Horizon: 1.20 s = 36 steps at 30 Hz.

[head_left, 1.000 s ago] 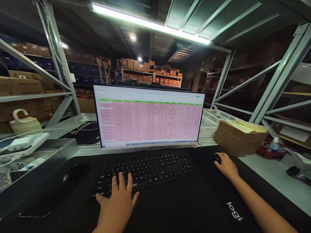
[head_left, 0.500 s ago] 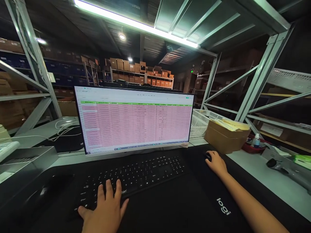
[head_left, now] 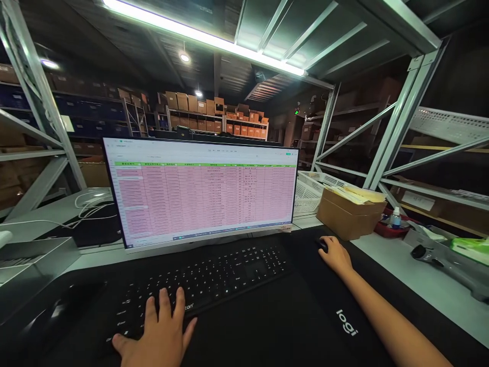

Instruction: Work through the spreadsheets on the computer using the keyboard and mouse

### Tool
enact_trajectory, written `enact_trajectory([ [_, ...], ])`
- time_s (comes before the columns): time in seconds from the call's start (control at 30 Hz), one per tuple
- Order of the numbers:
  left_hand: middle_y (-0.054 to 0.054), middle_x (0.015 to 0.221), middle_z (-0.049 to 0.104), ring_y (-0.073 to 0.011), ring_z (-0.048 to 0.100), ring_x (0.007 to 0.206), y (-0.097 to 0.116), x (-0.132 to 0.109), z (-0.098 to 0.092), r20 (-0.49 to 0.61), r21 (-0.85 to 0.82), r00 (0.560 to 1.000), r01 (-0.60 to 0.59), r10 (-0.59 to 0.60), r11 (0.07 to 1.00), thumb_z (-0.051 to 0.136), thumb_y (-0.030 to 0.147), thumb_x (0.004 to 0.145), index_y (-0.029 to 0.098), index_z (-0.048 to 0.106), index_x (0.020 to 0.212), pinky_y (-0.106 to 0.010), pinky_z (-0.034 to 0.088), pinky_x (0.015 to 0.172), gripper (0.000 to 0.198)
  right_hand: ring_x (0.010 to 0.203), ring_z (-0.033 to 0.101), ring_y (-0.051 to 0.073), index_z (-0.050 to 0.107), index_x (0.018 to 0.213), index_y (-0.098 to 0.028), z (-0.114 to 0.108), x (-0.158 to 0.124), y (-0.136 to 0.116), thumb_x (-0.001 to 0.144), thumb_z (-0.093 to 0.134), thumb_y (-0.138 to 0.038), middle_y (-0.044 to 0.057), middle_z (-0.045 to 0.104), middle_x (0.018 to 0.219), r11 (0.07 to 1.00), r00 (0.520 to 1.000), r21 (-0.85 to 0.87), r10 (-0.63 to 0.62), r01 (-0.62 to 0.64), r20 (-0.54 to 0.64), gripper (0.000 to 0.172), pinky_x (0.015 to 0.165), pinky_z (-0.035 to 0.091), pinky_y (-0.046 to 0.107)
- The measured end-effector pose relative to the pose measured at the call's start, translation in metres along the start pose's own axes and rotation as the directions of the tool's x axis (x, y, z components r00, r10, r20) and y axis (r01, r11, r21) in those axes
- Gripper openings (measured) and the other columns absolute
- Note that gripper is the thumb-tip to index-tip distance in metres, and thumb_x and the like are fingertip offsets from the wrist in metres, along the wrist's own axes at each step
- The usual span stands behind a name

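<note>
My left hand lies with spread fingers over the left end of a black keyboard, its little finger near the corner key. Farther right, my right hand is curled over a dark computer mouse, most of which the fingers cover. Both rest on a large black desk mat with a white "logi" mark. Behind the keyboard stands a wide monitor showing a spreadsheet with pink rows and a green header; its text is too small to read.
Right of the monitor are white plastic baskets, a cardboard box with yellow envelopes, a spray bottle and a barcode scanner. A grey tray and white cables are at left. Metal shelf posts frame the desk.
The whole view has shifted slightly, so the monitor and desk things sit a little farther left. Both hands keep their places on the keyboard and mouse.
</note>
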<state>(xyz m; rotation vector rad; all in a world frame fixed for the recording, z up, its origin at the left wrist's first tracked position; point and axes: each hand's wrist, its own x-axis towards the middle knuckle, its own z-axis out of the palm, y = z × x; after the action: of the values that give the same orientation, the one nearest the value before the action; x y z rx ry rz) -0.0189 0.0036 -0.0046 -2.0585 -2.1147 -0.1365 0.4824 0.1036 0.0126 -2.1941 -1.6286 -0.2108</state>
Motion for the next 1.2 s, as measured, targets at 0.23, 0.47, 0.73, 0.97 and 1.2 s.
enact_trajectory([
  [0.23,-0.016,0.154,0.048,-0.0422,0.030,0.148,-0.002,-0.005,-0.006,-0.023,-0.066,0.998,-0.061,0.059,0.996,0.066,0.067,0.066,0.033,0.049,0.142,-0.077,0.030,0.108,0.085,0.111,0.061,0.020,0.059,0.124,-0.026,-0.003,-0.002,-0.004,0.084,0.048,-0.030,0.006,0.058,0.132,1.000,1.000,0.001,0.020,-0.020,-0.001,0.042,0.092,0.044,0.034],
  [0.47,-0.021,0.154,0.046,-0.0440,0.033,0.146,0.002,0.002,0.003,-0.006,0.052,1.000,0.012,-0.012,0.999,0.055,0.059,0.080,0.027,0.044,0.146,-0.081,0.035,0.101,0.074,0.111,0.061,0.020,0.059,0.124,-0.028,-0.003,-0.002,-0.003,0.084,0.048,-0.032,0.004,0.058,0.132,1.000,1.000,-0.005,0.023,-0.023,0.005,0.041,0.090,0.044,0.033],
  [0.73,-0.028,0.160,0.032,-0.0433,0.035,0.145,0.003,0.004,0.012,-0.009,0.201,0.999,0.037,-0.036,0.979,0.042,0.040,0.090,0.014,0.031,0.152,-0.077,0.041,0.098,0.067,0.112,0.061,0.020,0.059,0.123,-0.029,-0.002,0.000,-0.001,0.084,0.048,-0.032,0.004,0.057,0.133,1.000,1.000,-0.001,0.021,-0.021,0.016,0.040,0.091,0.044,0.033],
  [0.97,-0.029,0.159,0.032,-0.0443,0.036,0.145,0.004,0.004,0.009,-0.019,0.189,0.999,0.049,-0.046,0.981,0.035,0.033,0.092,0.013,0.031,0.152,-0.083,0.037,0.096,0.063,0.112,0.061,0.022,0.058,0.124,-0.028,-0.002,-0.001,-0.001,0.084,0.048,-0.032,0.005,0.056,0.134,1.000,1.000,0.006,0.019,-0.020,0.021,0.041,0.090,0.044,0.035],
  [1.2,-0.019,0.156,0.044,-0.0430,0.030,0.148,-0.002,-0.002,0.001,-0.027,-0.010,1.000,-0.010,0.010,1.000,0.063,0.059,0.074,0.029,0.043,0.147,-0.079,0.032,0.105,0.081,0.114,0.061,0.023,0.058,0.125,-0.026,-0.004,-0.002,-0.002,0.085,0.047,-0.032,0.006,0.056,0.135,1.000,0.999,0.007,0.020,-0.021,0.026,0.042,0.093,0.044,0.036],
])
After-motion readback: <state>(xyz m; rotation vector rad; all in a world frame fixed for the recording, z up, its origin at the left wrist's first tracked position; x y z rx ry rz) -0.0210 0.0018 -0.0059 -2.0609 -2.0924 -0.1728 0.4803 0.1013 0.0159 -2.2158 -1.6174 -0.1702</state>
